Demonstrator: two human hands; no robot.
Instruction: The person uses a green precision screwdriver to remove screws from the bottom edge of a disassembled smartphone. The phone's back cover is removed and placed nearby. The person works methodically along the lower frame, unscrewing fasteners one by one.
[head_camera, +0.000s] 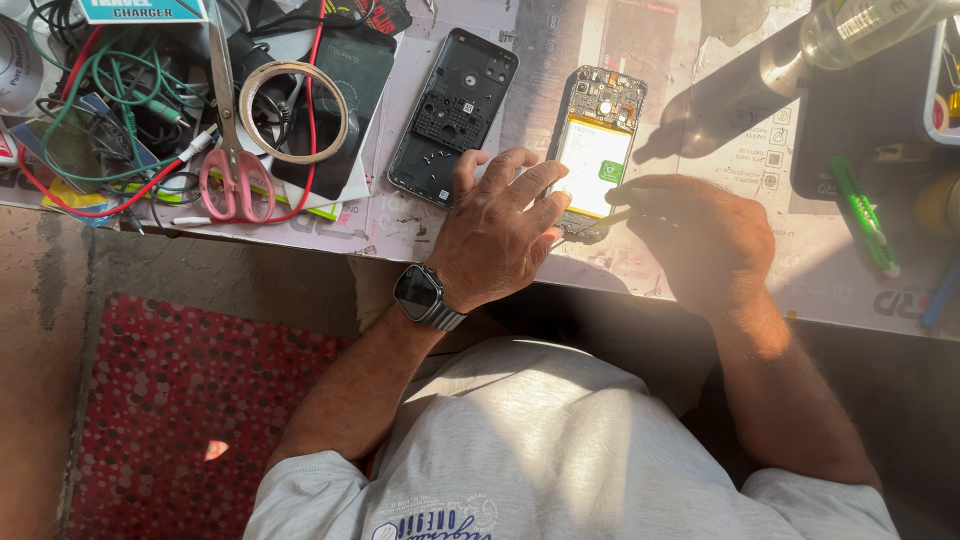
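An opened phone lies on the work table, its circuit board and white battery exposed. My left hand, with a dark watch on the wrist, rests flat with its fingers spread against the phone's lower left side. My right hand grips a thin tool whose tip meets the phone's bottom end. The black back cover lies face up just left of the phone, beside my left fingers.
Pink-handled scissors, a tape ring and tangled red and green wires crowd the table's left. A clear bottle, a dark mat and a green pen-like tool sit right. A red dotted mat covers the floor.
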